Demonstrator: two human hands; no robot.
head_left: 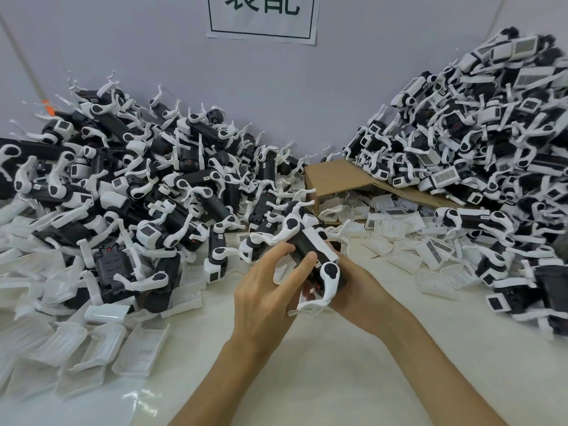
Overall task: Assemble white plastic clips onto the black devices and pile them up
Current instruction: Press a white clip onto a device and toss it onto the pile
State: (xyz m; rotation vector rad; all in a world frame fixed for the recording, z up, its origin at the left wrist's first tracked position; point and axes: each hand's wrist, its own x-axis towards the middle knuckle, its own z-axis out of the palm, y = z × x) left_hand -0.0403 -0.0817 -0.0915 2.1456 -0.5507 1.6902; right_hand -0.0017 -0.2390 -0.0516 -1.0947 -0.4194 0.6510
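I hold one black device with white arms above the middle of the table. My left hand grips it from the left, thumb and fingers curled over a white plastic clip pressed against its body. My right hand cradles the device from underneath and the right, mostly hidden behind it. A large pile of black devices lies at the left. A taller pile of devices with clips rises at the right.
Loose white clips lie scattered at the front left and around a flattened cardboard box at the centre back. A wall with a paper sign stands behind. The white table shows in front of me.
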